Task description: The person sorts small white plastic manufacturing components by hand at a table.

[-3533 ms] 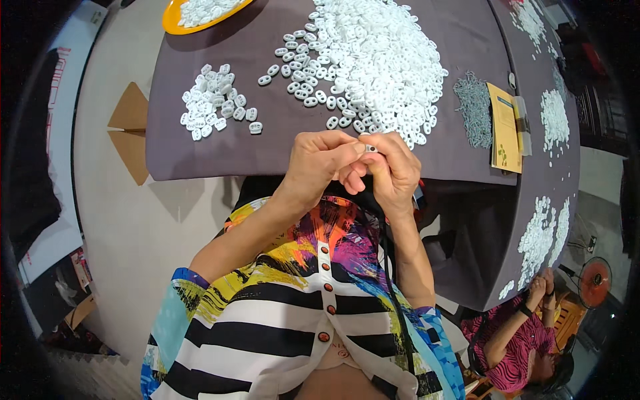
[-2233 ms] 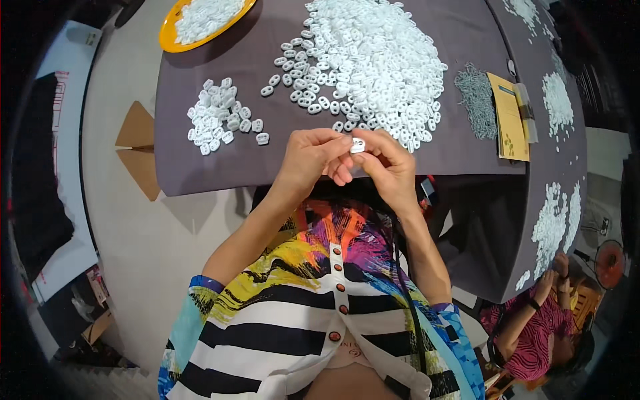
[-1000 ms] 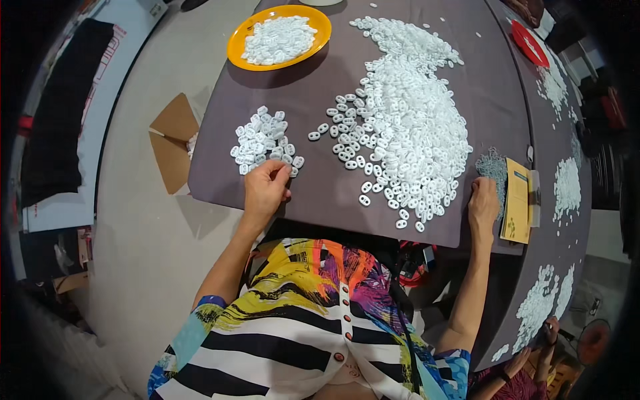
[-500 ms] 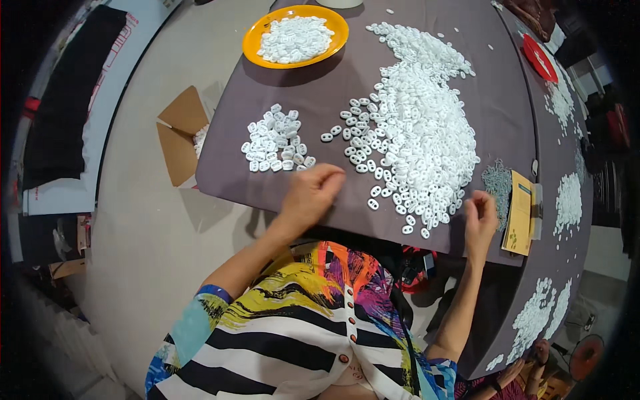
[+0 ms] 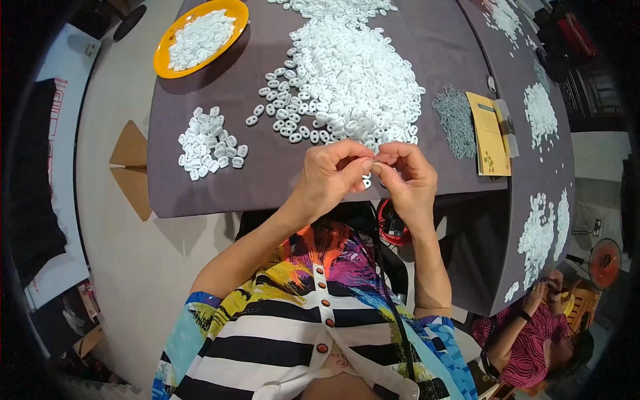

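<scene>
Close to the table's front edge, my left hand (image 5: 327, 175) and my right hand (image 5: 410, 179) meet fingertip to fingertip. Both are closed in a pinch; whatever sits between the fingers is too small and covered to make out. Just beyond them spreads a large pile of small white oval plastic pieces with two holes (image 5: 360, 80), a few of them partly hidden behind my fingers. A smaller heap of white pieces (image 5: 207, 143) lies to the left. Right of the big pile is a tangle of thin grey small parts (image 5: 455, 120), beside a yellow booklet (image 5: 490, 133).
An orange plate (image 5: 162, 59) of white pieces stands far left. An open cardboard box (image 5: 130, 160) is beyond the table's left edge. On the adjoining table at right lie more white piles (image 5: 537, 233); a co-worker (image 5: 527, 340) sits there near a fan (image 5: 605, 265).
My hands, apart before, have come together in front of the big pile. The view has shifted, so the table's things appear farther left and higher.
</scene>
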A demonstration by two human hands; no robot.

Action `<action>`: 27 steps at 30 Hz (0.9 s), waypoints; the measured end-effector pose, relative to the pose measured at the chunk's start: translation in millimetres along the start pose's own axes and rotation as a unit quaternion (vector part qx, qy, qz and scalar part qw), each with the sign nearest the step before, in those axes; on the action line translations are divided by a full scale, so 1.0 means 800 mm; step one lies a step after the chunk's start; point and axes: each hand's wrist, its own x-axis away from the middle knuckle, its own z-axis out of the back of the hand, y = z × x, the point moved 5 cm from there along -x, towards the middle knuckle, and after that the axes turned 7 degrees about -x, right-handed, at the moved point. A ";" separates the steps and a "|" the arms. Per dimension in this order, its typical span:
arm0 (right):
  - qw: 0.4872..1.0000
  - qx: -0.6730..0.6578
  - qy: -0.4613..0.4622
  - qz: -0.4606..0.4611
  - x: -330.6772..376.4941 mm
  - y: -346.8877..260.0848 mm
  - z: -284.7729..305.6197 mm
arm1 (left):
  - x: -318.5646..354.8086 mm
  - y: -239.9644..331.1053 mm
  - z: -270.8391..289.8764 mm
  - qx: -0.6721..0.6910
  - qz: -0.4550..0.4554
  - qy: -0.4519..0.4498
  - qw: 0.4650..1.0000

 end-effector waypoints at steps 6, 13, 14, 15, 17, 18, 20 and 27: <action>0.999 0.039 -0.026 0.021 0.006 -0.004 -0.003 | 0.002 0.007 0.001 -0.085 -0.037 0.024 0.995; 0.996 -0.080 0.005 -0.039 0.008 0.008 -0.004 | 0.006 -0.003 -0.006 -0.068 -0.018 0.027 0.997; 0.995 -0.096 0.002 -0.036 0.008 0.008 -0.004 | 0.006 -0.006 -0.008 -0.039 0.004 0.017 0.999; 0.995 -0.096 0.002 -0.036 0.008 0.009 -0.003 | 0.005 -0.009 -0.010 -0.011 0.026 0.007 1.000; 0.994 -0.106 -0.006 -0.027 0.007 0.013 -0.002 | 0.005 -0.008 -0.012 -0.008 0.047 -0.001 0.999; 0.994 -0.109 -0.007 -0.028 0.007 0.015 -0.002 | 0.005 -0.009 -0.014 -0.004 0.068 -0.012 0.998; 0.998 -0.069 0.003 -0.001 0.009 0.015 0.000 | 0.004 -0.013 -0.016 0.014 0.083 -0.002 0.996; 0.994 -0.105 0.007 0.010 0.006 0.026 0.019 | 0.000 -0.029 -0.033 0.035 0.070 0.006 0.997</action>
